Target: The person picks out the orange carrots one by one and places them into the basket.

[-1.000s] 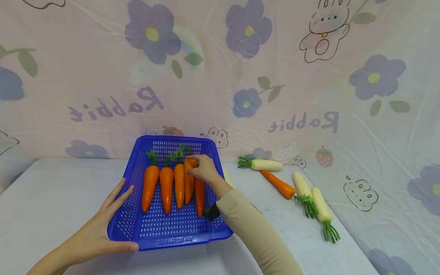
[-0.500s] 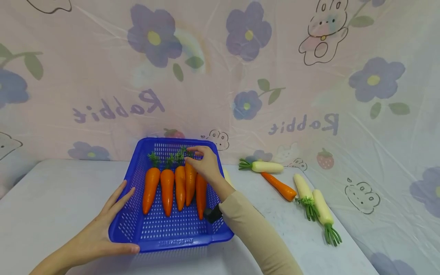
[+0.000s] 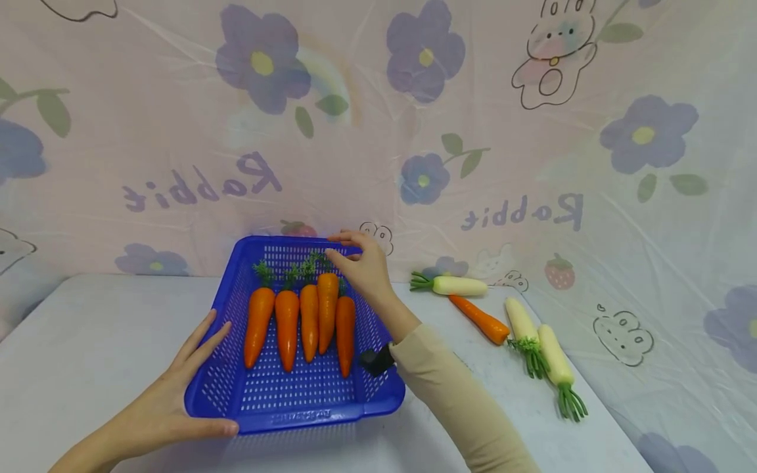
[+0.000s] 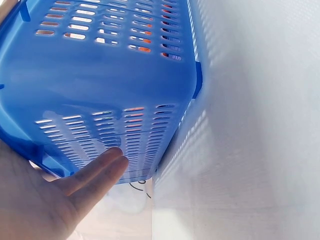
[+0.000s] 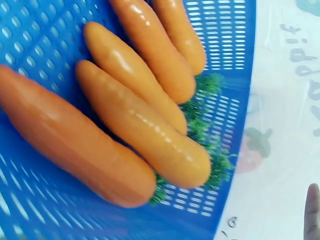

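My left hand (image 3: 155,401) rests against the near left corner of the blue plastic basket (image 3: 313,416). Its fingers lie straight along the outer side and the thumb lies at the front rim. In the left wrist view, straight fingers (image 4: 97,175) sit beside the slotted wall. Several orange carrots with green tops lie side by side in the basket, among them a middle carrot (image 3: 327,309) and the rightmost carrot (image 3: 345,335). Over the far right rim hovers my right hand (image 3: 368,269), fingers loosely extended with nothing held. The right wrist view shows a carrot (image 5: 145,127) below.
On the white table (image 3: 106,341), to the right of the basket, a white radish (image 3: 458,286) lies at the back beside a loose carrot (image 3: 480,320). Two more radishes, a far radish (image 3: 520,318) and a near radish (image 3: 554,355), lie close together. A patterned curtain (image 3: 378,131) hangs behind.
My right hand has let go of the second carrot from the right and risen back and to the right, toward the far rim. The left hand keeps its place at the basket.
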Action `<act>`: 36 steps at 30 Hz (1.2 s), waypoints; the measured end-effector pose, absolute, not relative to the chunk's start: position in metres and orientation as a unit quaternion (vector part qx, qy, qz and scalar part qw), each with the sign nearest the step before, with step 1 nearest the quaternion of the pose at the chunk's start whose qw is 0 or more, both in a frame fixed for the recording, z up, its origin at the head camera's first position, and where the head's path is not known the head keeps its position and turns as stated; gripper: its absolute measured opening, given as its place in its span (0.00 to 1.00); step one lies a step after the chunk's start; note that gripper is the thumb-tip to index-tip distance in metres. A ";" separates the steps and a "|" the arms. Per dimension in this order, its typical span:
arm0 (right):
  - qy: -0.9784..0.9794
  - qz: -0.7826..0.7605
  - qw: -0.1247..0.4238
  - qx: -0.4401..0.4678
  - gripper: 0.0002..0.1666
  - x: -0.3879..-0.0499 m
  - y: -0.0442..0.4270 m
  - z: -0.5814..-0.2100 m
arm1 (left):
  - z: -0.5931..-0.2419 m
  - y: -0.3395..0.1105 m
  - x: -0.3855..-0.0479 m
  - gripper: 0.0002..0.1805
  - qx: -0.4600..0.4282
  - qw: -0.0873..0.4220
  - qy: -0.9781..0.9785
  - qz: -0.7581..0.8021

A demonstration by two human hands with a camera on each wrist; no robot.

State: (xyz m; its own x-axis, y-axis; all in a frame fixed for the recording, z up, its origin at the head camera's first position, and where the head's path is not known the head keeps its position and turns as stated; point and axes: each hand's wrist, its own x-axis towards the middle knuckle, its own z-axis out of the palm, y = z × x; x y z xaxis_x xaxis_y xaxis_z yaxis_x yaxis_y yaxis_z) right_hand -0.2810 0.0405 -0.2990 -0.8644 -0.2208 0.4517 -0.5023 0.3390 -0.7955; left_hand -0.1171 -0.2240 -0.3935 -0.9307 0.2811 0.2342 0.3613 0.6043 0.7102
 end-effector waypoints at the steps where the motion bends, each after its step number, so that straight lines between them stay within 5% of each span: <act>1: -0.806 0.529 0.137 0.227 0.15 -0.281 0.042 -0.297 | -0.393 -0.224 -0.117 0.65 -0.180 0.050 -0.895 -0.406; 36: -0.823 0.500 0.189 0.194 0.14 -0.278 0.113 -0.288 | -0.393 -0.227 -0.118 0.65 -0.198 0.059 -0.892 -0.403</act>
State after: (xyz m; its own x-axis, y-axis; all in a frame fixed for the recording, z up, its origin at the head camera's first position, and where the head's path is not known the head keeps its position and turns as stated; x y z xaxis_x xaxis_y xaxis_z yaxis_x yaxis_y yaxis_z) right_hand -0.2777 0.1126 -0.2884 -0.8531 -0.1304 0.5052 -0.5085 0.4248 -0.7490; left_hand -0.1185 -0.2266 -0.3929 -0.9151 0.3053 0.2634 0.3995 0.5979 0.6949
